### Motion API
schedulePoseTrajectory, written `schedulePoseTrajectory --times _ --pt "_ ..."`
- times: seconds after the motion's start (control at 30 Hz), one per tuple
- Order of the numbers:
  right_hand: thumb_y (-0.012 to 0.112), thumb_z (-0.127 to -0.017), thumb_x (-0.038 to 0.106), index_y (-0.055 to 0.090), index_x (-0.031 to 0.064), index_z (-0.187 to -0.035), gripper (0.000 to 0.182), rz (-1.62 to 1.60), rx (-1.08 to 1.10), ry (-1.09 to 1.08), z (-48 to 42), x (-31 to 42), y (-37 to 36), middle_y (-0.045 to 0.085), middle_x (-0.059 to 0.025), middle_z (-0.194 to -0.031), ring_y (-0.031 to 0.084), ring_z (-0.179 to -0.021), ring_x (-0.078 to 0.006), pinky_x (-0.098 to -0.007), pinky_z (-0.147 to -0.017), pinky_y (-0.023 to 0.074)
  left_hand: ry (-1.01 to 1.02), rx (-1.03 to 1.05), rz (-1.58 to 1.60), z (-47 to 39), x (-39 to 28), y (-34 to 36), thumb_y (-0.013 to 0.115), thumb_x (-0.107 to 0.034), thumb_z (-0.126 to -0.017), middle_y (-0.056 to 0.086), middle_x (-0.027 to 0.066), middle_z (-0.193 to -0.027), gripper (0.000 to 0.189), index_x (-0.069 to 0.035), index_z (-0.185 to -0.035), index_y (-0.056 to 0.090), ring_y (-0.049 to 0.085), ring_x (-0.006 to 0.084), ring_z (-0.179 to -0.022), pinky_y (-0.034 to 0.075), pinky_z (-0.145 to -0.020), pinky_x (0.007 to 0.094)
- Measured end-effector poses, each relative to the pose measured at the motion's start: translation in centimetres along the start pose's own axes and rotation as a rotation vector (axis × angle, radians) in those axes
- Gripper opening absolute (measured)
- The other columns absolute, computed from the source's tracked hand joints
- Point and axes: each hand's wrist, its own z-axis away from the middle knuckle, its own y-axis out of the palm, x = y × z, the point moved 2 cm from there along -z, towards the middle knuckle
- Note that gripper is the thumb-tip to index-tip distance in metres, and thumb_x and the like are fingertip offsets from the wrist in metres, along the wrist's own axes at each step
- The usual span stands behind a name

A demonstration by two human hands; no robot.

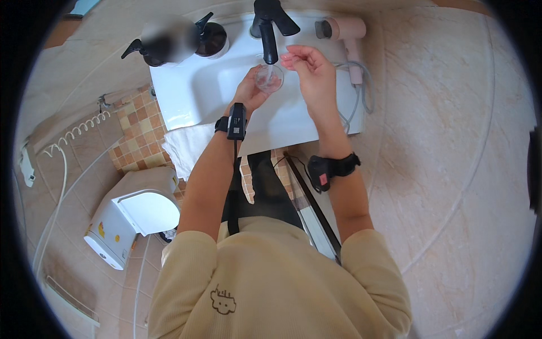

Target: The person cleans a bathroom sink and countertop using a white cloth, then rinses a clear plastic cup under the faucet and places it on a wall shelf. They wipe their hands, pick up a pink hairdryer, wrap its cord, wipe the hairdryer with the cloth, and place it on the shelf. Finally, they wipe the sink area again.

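Observation:
My left hand (250, 94) holds a small clear cup (269, 79), glass or plastic, right under the spout of a black faucet (269, 42). A thin stream of water runs from the spout into the cup. To the right of the spout is my right hand (315, 72), raised above the white washbasin (288, 123). Its fingers are loosely bent and apart, and I see nothing held in them. Both wrists wear black straps with small devices.
Two dark pump bottles (211, 40) stand at the basin's back left, one partly blurred. A pink hair dryer (347, 31) with a grey cord lies at the right rim. A white towel (190, 144) hangs over the front left edge. A toilet (127, 207) stands lower left.

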Motion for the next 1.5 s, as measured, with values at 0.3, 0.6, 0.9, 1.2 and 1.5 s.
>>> schedulePoseTrajectory --times 0.3,0.6,0.9,1.2,1.5 --pt "0.059 -0.085 -0.004 0.055 -0.0038 -0.116 0.031 -0.109 -0.020 0.400 1.6 -15.2 2.0 0.065 -0.0114 -0.106 0.066 -0.088 -0.0225 -0.0322 -0.078 0.0549 0.357 -0.179 -0.329 0.0 0.0 0.3 0.052 -0.021 -0.099 0.061 0.0075 -0.094 0.020 -0.002 -0.105 0.057 0.060 0.0184 -0.081 0.054 -0.072 0.0336" --pt "0.058 -0.079 0.000 0.066 0.0002 -0.094 0.017 0.822 0.201 -0.272 -1.5 -12.6 0.7 0.068 -0.0163 -0.084 0.069 -0.071 -0.0261 -0.0352 -0.066 0.0545 0.100 -0.064 -0.574 1.8 -3.0 -0.7 0.052 -0.028 -0.099 0.061 0.0040 -0.106 0.031 -0.003 -0.118 0.058 0.060 0.0129 -0.094 0.050 -0.082 0.0289" --pt "0.059 -0.081 0.005 0.068 0.0009 -0.087 0.011 0.078 0.131 0.439 0.0 -16.8 -0.2 0.069 -0.0160 -0.081 0.069 -0.066 -0.0252 -0.0321 -0.063 0.0552 0.338 -0.008 -0.731 1.7 -1.6 -1.8 0.050 -0.025 -0.099 0.062 0.0055 -0.104 0.029 -0.003 -0.116 0.057 0.061 0.0154 -0.093 0.050 -0.081 0.0291" --pt "0.052 -0.092 0.005 0.064 -0.0019 -0.092 0.014 0.730 0.196 -0.130 0.9 -12.5 0.1 0.065 -0.0168 -0.073 0.069 -0.061 -0.0242 -0.0329 -0.050 0.0540 0.108 -0.110 -0.728 1.5 -2.0 -0.7 0.052 -0.028 -0.096 0.061 0.0048 -0.091 0.032 0.001 -0.109 0.059 0.058 0.0144 -0.080 0.048 -0.070 0.0284" --pt "0.055 -0.087 0.000 0.061 -0.0050 -0.098 0.014 0.291 0.232 0.156 0.1 -13.5 0.3 0.065 -0.0202 -0.077 0.070 -0.067 -0.0262 -0.0332 -0.060 0.0557 0.313 -0.030 -0.563 1.4 -2.1 -2.5 0.050 -0.034 -0.099 0.061 0.0062 -0.098 0.036 -0.002 -0.113 0.057 0.061 0.0169 -0.091 0.049 -0.081 0.0311"
